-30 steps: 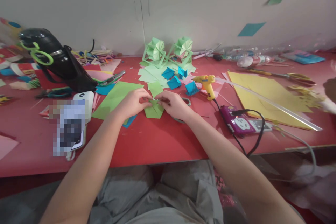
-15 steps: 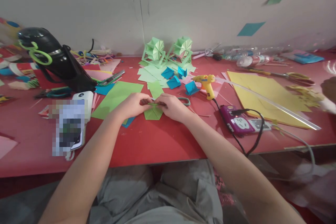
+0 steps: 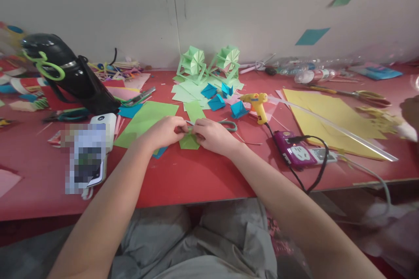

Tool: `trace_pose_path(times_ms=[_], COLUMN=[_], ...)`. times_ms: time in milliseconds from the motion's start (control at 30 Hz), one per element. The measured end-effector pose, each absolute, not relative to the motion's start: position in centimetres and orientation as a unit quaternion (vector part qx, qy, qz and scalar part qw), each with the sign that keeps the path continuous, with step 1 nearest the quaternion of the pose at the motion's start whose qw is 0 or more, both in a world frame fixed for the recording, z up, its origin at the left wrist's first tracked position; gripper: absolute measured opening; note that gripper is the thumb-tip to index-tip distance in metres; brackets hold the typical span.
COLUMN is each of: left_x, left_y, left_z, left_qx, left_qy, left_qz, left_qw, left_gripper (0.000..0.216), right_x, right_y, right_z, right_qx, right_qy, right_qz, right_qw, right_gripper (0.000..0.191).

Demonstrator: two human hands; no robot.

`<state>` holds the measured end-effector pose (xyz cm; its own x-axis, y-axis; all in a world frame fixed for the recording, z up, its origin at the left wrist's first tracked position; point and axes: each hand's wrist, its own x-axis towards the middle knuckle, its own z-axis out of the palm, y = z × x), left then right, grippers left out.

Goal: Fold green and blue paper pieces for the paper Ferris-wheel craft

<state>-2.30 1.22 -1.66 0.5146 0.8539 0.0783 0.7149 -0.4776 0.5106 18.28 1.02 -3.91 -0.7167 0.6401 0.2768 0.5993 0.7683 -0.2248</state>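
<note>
A small piece of green paper [image 3: 190,143] lies in front of me, its upper edge between my two hands. My left hand [image 3: 172,130] pinches it from the left with thumb and forefinger. From the right, my right hand [image 3: 212,136] has its fingers bent and pressed on the same paper. Beyond them lies a green paper strip [image 3: 194,110]. Scissors [image 3: 231,125] show only a handle past my right hand. A large green sheet [image 3: 147,120] lies beside my left hand, and a bit of blue paper [image 3: 160,152] pokes out under my wrist.
Folded blue papers [image 3: 216,102] and a yellow glue gun [image 3: 258,103] lie beyond. Two pale green paper lanterns [image 3: 193,61] stand at the back. Left are a black bottle [image 3: 72,78] and a phone [image 3: 104,161]; right, a purple power strip [image 3: 299,152], yellow sheets [image 3: 327,117] and another person's hand [image 3: 410,113].
The fingers of my right hand have flattened down over the green paper, covering more of its right side. My left hand has barely moved.
</note>
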Motion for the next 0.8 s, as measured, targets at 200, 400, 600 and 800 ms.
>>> trace_pose_path(times_ms=[200, 400, 600, 800], left_x=[-2.50, -2.70, -2.41, -2.20], left_y=[1.17, 1.47, 1.17, 1.54], left_z=[-1.41, -1.75, -1.61, -2.29], left_qx=[0.834, 0.823, 0.813, 0.800], left_qy=[0.454, 0.473, 0.489, 0.502], left_qz=[0.167, 0.152, 0.154, 0.156], left_qw=[0.266, 0.276, 0.275, 0.288], left_gripper=[0.008, 0.010, 0.013, 0.010], right_x=[18.27, 18.89, 19.12, 19.07], right_y=[0.74, 0.58, 0.57, 0.82], right_z=[-3.60, -3.51, -3.17, -3.36], right_qx=[-0.338, -0.318, -0.316, -0.318], right_qy=[-0.929, -0.930, -0.929, -0.923], right_qz=[0.038, 0.071, 0.090, 0.101], right_qw=[0.144, 0.168, 0.173, 0.189], right_gripper=[0.022, 0.016, 0.015, 0.014])
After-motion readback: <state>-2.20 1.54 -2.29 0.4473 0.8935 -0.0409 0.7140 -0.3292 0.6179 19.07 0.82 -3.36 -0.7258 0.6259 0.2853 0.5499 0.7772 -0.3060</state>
